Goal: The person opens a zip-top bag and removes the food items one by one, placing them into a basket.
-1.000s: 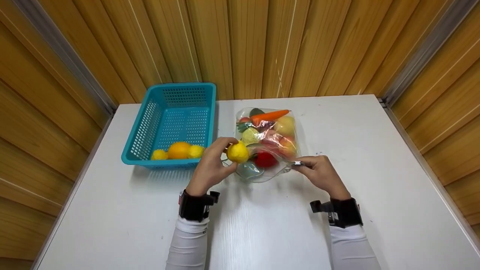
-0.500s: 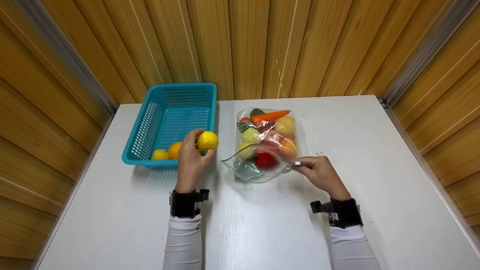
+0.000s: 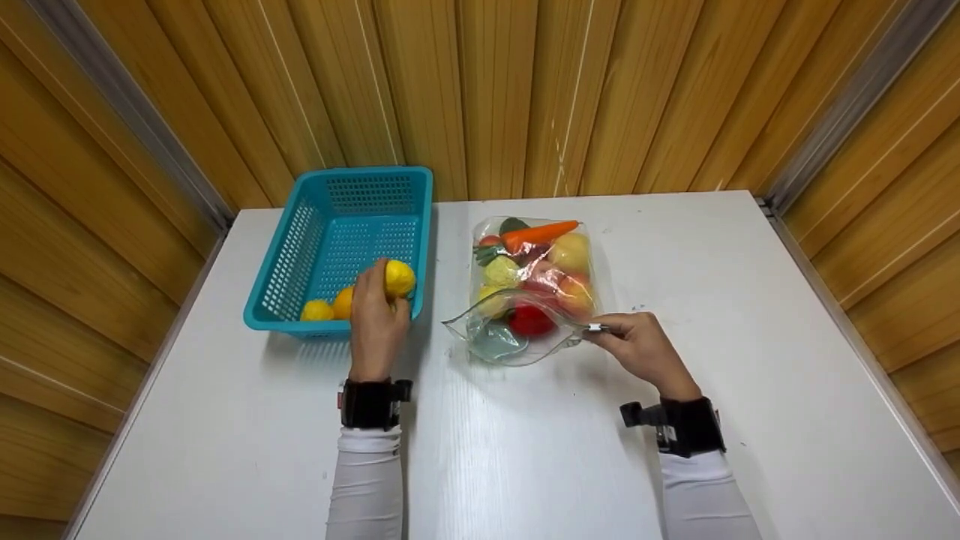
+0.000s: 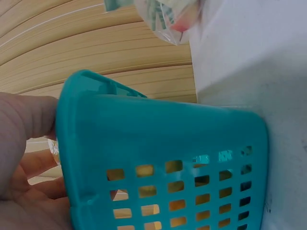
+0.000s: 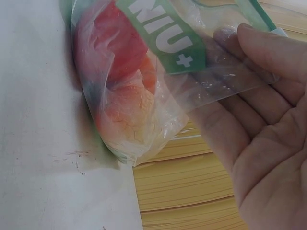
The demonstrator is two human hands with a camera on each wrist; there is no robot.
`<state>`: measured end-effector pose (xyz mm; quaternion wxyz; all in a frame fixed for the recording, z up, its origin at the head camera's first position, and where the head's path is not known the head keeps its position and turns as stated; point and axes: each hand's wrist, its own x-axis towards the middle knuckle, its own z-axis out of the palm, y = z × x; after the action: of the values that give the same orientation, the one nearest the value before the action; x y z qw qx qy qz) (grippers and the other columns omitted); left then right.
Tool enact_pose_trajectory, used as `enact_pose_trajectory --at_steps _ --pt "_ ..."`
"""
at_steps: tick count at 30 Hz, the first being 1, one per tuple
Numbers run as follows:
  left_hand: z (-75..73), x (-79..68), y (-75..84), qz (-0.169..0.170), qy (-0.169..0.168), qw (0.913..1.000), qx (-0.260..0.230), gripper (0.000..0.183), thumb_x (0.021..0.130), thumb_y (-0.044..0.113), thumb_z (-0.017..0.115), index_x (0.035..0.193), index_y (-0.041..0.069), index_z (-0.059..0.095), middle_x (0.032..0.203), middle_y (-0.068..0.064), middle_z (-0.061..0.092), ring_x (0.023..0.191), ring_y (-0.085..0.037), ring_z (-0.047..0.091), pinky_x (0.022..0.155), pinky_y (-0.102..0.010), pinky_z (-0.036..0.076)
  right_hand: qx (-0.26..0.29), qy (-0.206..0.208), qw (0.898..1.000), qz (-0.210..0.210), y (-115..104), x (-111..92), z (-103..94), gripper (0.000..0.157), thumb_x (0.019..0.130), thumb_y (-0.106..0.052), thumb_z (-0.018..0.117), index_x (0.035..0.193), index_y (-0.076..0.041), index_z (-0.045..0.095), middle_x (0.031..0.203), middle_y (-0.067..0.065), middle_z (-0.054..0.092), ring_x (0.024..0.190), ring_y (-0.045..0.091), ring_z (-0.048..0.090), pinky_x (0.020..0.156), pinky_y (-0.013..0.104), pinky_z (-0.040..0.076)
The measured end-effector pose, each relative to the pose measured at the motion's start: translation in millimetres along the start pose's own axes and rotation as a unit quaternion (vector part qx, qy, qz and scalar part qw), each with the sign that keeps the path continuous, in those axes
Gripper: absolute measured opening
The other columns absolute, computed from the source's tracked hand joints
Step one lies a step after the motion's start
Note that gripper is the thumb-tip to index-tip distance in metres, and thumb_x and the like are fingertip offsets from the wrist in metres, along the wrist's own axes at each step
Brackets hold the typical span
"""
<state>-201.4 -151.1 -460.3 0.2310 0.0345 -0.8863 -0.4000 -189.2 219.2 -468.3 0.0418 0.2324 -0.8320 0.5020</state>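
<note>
My left hand [image 3: 375, 322] reaches over the front right corner of the turquoise basket [image 3: 259, 319] and pinches a lemon [image 3: 400, 278] between thumb and fingers. An orange [image 3: 343, 303] and another yellow fruit [image 3: 317, 310] lie along the basket's front wall, the orange partly behind the hand. With thumb and fingers, my right hand [image 3: 643, 349] pinches the rim of a clear zip bag [image 3: 499, 341] by its white slider, and the bag's mouth gapes. Inside the bag are a carrot [image 3: 540, 234], a red fruit or vegetable [image 3: 531, 319] and several other pieces. In the left wrist view the basket wall [image 4: 158, 129] hides the lemon.
Both the basket and the bag stand on a white table [image 3: 525, 450]. Wood-panelled walls [image 3: 495, 97] close off the back and both sides. A green printed label [image 5: 182, 45] shows on the bag in the right wrist view.
The left hand has carried the lemon leftward, away from the bag's mouth, and down into the basket's front right corner. My right hand has stayed at the bag's rim.
</note>
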Motion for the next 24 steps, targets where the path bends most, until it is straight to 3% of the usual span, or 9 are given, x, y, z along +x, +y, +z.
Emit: enact_pose_trajectory --at_steps 9,24 --pt "0.2 -0.5 -2.0 0.002 -0.018 0.9996 0.022 0.065 0.096 -0.005 0.058 0.158 -0.003 0.035 0.154 -0.025 0.045 0.138 -0.038 0.046 0.118 -0.05 0.037 -0.012 0.002 1.0 -0.004 1.7 -0.1 -0.4 0.014 0.088 0.004 0.076 0.101 0.008 0.078 0.097 0.022 0.077 0.07 0.001 0.055 0.058 0.016 0.043" --pt "1.9 -0.4 -0.5 0.017 -0.026 0.9984 0.047 0.039 0.096 -0.003 0.062 0.135 -0.009 0.061 0.133 -0.027 0.06 0.119 -0.039 0.057 0.108 -0.048 0.047 -0.008 0.008 1.0 0.001 2.2 -0.3 0.0 0.015 0.086 0.003 0.078 0.101 0.005 0.08 0.096 0.018 0.078 0.072 0.001 0.058 0.061 0.016 0.047"
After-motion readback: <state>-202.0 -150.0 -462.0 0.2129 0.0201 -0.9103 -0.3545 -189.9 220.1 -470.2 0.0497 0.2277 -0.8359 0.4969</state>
